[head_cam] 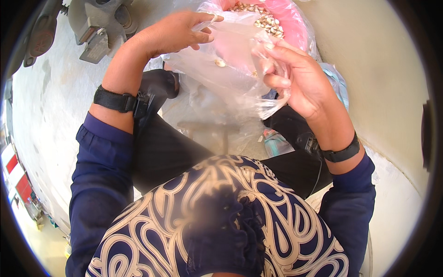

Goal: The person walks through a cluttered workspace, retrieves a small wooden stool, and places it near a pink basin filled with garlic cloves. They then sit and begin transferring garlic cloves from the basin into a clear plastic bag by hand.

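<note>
A thin clear plastic bag (228, 86) is stretched between my two hands. One of its loops hooks over the fingers of my left hand (188, 33), at the upper left of the bag. My right hand (294, 71) grips the opposite side, with film bunched between thumb and fingers. A small pale piece (219, 62) shows through or on the film; which of these, I cannot tell. Beyond the bag stands a pink basin (294, 17) lined with clear plastic. Small whitish-brown pieces (270, 26), perhaps garlic cloves, lie in it. The bag covers the basin's near part.
Grey metal equipment (100, 31) sits on the floor at upper left. Close to my right leg lies a teal-and-white bag or wrapper (277, 143). A similar packet (335, 83) is beside the basin. A plain pale wall or floor surface (373, 69) extends along the right.
</note>
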